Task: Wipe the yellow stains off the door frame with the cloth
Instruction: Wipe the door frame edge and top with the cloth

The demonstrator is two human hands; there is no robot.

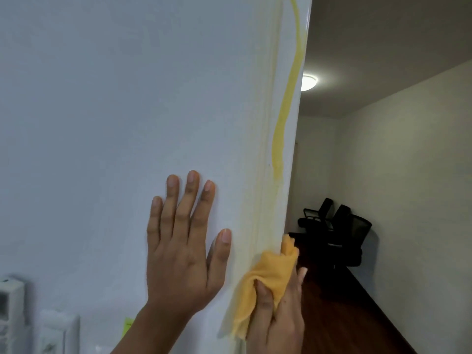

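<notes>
**Most of the yellow is still on the frame**

The wall fills the left of the view, and the frame runs up its right edge beside an open doorway. Through that doorway are a lit ceiling lamp, a dark floor and black chairs well back.

Down the frame runs a long yellow streak, thick and unbroken from the top of the view to a point well above the hands. Below it the colour turns to a pale smear, thinned out but not gone (it looks spread around more than lifted). By my judgement the job is early: the lower stretch needs more passes, and the whole bold streak above is untouched.

The left hand lies flat on the wall just beside the frame, fingers straight and spread, holding nothing, apparently as a brace. The right hand grips the cloth, bunched, with the thumb curled across its front and the fingers behind. The cloth is pressed against the frame's lower part, at the bottom of the smear, its top corner poking past the frame's edge.

Low on the wall are white switch plates and a small green note.
</notes>
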